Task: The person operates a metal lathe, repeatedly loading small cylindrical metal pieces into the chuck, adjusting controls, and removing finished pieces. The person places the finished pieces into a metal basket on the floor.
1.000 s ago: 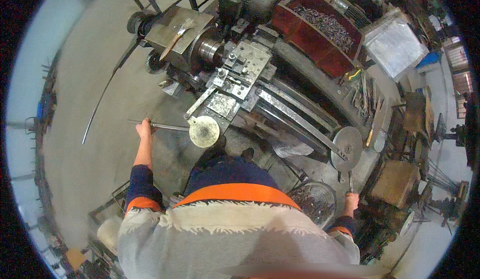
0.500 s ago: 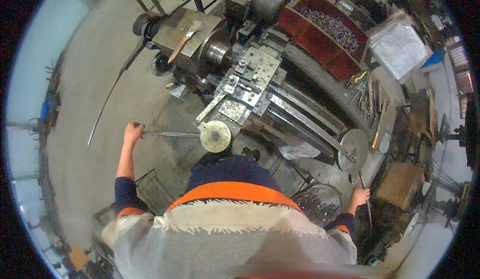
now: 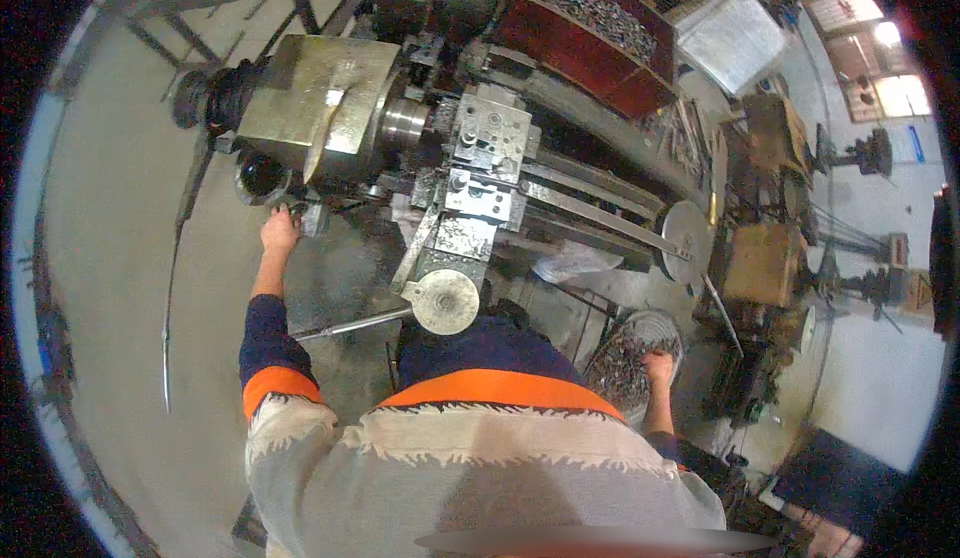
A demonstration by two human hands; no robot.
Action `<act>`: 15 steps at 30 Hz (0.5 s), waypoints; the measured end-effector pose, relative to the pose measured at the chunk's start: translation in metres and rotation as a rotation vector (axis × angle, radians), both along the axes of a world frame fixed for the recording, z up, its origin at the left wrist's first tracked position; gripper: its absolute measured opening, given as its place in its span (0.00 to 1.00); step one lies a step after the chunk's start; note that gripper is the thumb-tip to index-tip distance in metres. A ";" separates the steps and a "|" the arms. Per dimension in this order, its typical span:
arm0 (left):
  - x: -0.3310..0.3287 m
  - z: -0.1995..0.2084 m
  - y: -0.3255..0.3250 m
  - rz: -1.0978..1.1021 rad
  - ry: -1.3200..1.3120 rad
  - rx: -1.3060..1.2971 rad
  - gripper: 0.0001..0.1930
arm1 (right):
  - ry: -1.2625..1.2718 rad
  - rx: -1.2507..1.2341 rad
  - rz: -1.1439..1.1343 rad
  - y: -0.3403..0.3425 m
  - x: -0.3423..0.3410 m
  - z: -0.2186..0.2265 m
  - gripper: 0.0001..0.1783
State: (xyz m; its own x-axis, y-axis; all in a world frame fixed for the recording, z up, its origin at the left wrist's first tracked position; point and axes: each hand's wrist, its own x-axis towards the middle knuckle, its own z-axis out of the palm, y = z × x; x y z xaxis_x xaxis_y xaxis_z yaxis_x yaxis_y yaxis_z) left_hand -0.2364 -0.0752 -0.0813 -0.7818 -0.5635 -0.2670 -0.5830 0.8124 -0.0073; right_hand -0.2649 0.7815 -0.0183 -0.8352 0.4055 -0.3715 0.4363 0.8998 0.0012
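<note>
My left hand point(image 3: 280, 230) reaches to a small metal box-like fitting point(image 3: 313, 220) below the lathe headstock point(image 3: 290, 123). Its fingers are curled in; whatever they hold is too small to make out. Over at the right, my right hand point(image 3: 657, 365) is at a round basket point(image 3: 678, 343) of small metal pieces point(image 3: 625, 363), its fingers drawn together, their contents hidden. Neither hand touches the levers: the left steel lever point(image 3: 355, 325) runs from a round disc point(image 3: 446, 302) in front of me, and the right lever point(image 3: 723, 313) hangs by a larger disc point(image 3: 685, 243).
A wooden-handled brush point(image 3: 320, 143) lies on the headstock, beside the spindle point(image 3: 405, 118) and the tool slide point(image 3: 490, 128). Behind the bed stands a red box point(image 3: 570, 43) of small metal parts. Hand tools point(image 3: 688, 138) lie right of it. A long thin rod point(image 3: 167, 338) juts out at left.
My left hand has let go of the left lever and moved forward to the fitting below the headstock. My right hand has left the right lever for the basket. The view has shifted.
</note>
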 end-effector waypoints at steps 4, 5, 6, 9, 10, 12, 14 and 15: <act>-0.010 -0.032 -0.010 -0.054 -0.093 0.042 0.16 | -0.045 -0.291 -0.021 0.022 0.056 -0.006 0.15; -0.011 -0.061 -0.009 -0.068 -0.022 0.040 0.18 | -0.035 -0.418 -0.218 0.030 0.070 -0.013 0.14; -0.004 -0.096 -0.008 0.016 0.060 0.023 0.18 | -0.036 -0.569 -0.413 0.034 0.081 -0.015 0.14; -0.012 -0.130 0.032 0.457 0.431 -0.006 0.20 | -0.181 -0.061 0.216 0.001 0.076 -0.001 0.13; -0.022 -0.129 0.040 0.510 0.335 0.117 0.19 | -0.309 -0.039 0.364 -0.004 0.076 0.003 0.13; -0.021 -0.116 0.037 0.366 0.336 0.057 0.18 | -0.213 -0.091 0.032 -0.041 0.063 0.023 0.13; -0.022 -0.077 0.034 0.219 0.296 0.111 0.16 | -0.116 -0.070 -0.080 -0.064 0.037 0.043 0.13; -0.015 -0.071 0.025 0.119 0.188 0.089 0.16 | -0.077 -0.036 -0.006 -0.059 0.024 0.041 0.13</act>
State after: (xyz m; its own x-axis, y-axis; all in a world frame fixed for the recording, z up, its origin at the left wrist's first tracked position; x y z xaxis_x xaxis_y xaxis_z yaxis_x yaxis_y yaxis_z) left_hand -0.2512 -0.0497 -0.1522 -0.7517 -0.6356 -0.1759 -0.6593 0.7301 0.1794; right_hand -0.2408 0.7228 0.0228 -0.8012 0.3959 -0.4487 0.4420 0.8970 0.0023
